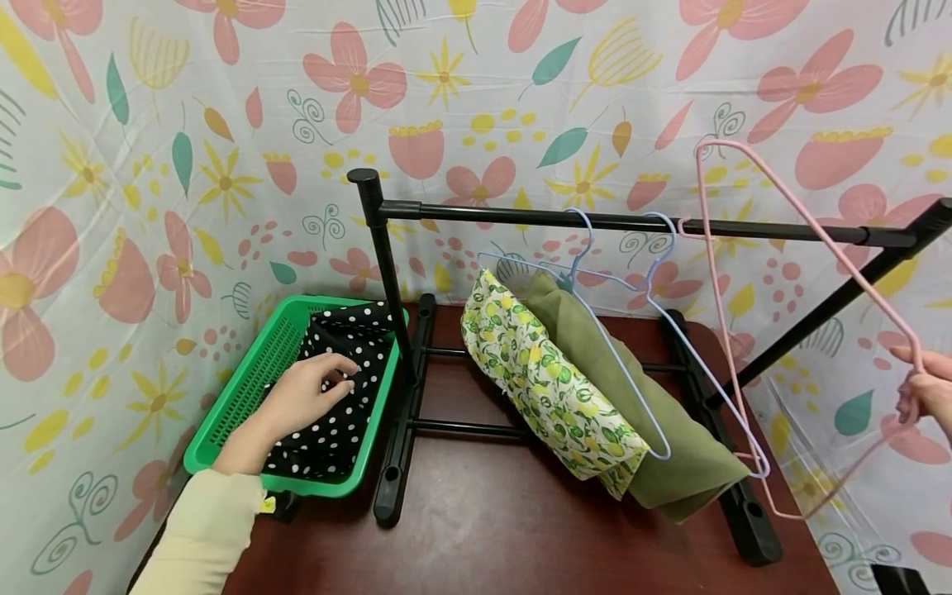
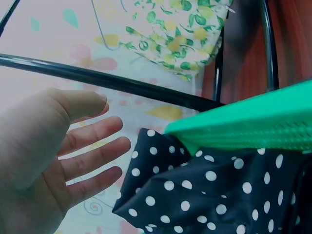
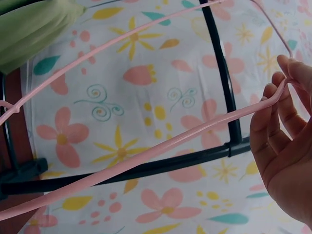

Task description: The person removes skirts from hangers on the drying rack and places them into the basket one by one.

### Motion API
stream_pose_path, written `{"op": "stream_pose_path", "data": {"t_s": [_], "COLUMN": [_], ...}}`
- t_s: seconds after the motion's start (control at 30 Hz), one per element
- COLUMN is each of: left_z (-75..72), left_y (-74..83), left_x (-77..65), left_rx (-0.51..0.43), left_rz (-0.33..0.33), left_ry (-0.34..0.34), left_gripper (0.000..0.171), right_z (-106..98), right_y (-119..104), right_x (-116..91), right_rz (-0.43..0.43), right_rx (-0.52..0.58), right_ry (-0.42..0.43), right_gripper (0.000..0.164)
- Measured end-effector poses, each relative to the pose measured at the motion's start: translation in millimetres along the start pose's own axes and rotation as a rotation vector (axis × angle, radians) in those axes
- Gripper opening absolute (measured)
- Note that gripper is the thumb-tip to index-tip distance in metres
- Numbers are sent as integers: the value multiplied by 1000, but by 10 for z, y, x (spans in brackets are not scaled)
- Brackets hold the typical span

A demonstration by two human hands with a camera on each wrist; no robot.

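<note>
My left hand [image 1: 301, 392] hovers over the green basket [image 1: 241, 401], fingers loosely bent and holding nothing. Below it lies a black cloth with white polka dots [image 1: 335, 442], bunched inside the basket. In the left wrist view, the palm and relaxed fingers appear beside the dotted cloth [image 2: 209, 195]. At the far right, my right hand [image 1: 930, 384] grips a pink clothes hanger [image 1: 818, 230] by one corner. The right wrist view shows thumb and fingers curled round that bend of the hanger [image 3: 170, 140]. The hanger is tilted, its hook near the black rail [image 1: 476, 213].
A black garment rack stands on the brown table [image 1: 476, 529]. From its rail hang two blue hangers; a lemon-print cloth [image 1: 550, 384] and an olive-green cloth [image 1: 677, 463] hang there too. Floral-print sheeting [image 1: 245, 49] covers the walls behind and beside.
</note>
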State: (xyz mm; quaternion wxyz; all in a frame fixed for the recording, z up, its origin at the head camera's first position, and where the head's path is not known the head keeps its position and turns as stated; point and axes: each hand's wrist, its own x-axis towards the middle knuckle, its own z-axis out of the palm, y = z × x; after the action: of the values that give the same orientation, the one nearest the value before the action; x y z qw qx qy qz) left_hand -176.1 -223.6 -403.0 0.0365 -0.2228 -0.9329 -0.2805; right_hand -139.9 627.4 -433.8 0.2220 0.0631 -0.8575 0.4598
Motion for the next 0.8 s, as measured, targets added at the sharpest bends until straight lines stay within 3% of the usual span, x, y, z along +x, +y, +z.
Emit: {"op": "stream_pose_path", "data": {"t_s": [0.03, 0.07, 0.17, 0.3, 0.37, 0.43, 0.53, 0.57, 0.63, 0.8], "left_z": [0, 2, 10, 27, 39, 48, 66, 72, 80, 92], "left_y": [17, 31, 71, 114, 129, 145, 151, 150, 150, 151], "left_x": [3, 5, 8, 19, 27, 34, 45, 48, 52, 58], "left_rx": [0, 0, -22, -60, -69, -77, -82, -81, -84, -92], "left_rz": [4, 9, 19, 23, 24, 23, 17, 15, 11, 13], "left_ry": [7, 13, 21, 33, 48, 64, 78, 80, 80, 87], "left_gripper": [17, 17, 18, 18, 18, 17, 16, 16, 17, 16], "right_z": [-1, -112, -16, 277, 446, 559, 676, 692, 711, 767], "right_y": [30, 373, 157, -639, -1097, -1418, -1758, -1809, -1863, -1979], "right_x": [-22, -15, -96, -230, -272, -306, -373, -398, -428, -489], "right_rz": [3, 11, -70, -249, -282, -334, -287, -288, -277, -204], "right_rx": [29, 17, 68, -56, 43, 19, 99, 16, -9, 64], "right_ry": [1, -8, -31, -27, -60, -72, -75, -48, -39, -25], "right_gripper": [38, 38, 38, 43, 47, 52, 53, 56, 58, 63]}}
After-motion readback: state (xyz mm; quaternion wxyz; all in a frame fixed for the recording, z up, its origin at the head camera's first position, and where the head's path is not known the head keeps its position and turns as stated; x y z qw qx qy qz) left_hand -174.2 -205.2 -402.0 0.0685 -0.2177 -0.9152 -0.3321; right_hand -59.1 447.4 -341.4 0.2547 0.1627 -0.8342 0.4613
